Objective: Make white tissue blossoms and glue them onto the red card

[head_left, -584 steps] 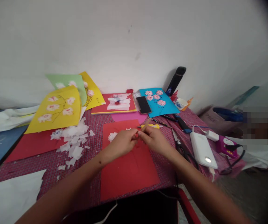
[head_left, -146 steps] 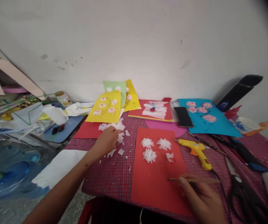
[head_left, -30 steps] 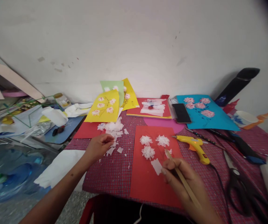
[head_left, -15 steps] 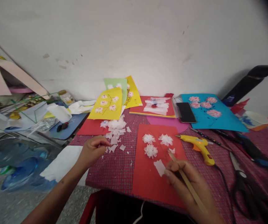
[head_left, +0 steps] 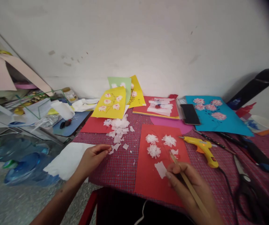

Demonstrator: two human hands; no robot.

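My right hand [head_left: 188, 181] grips a thin wooden stick [head_left: 188, 184], its tip by a small white paper flower [head_left: 175, 152] on a red sheet [head_left: 150, 184]. Three fuller white flowers, one of them the upper right flower [head_left: 169, 140], sit higher on that sheet. Below them lies a loose white paper square [head_left: 160, 169], close to my right fingertips. My left hand [head_left: 94, 157] is closed, thumb and fingers pinched together at the near edge of scattered white paper scraps [head_left: 118, 137]. Whether a scrap is between those fingertips I cannot make out.
A yellow glue gun [head_left: 202, 147] lies right of the red sheet, its cord running toward me. Black scissors [head_left: 246, 184] and a phone [head_left: 190, 114] are farther right. Finished flower pictures, including a yellow card [head_left: 111, 104] and a blue sheet [head_left: 221, 120], lie toward the wall.
My left hand has shifted slightly toward me, its fingers straighter at the edge of the scraps. My right hand keeps the stick at the small flower. The whole view has shifted a little.
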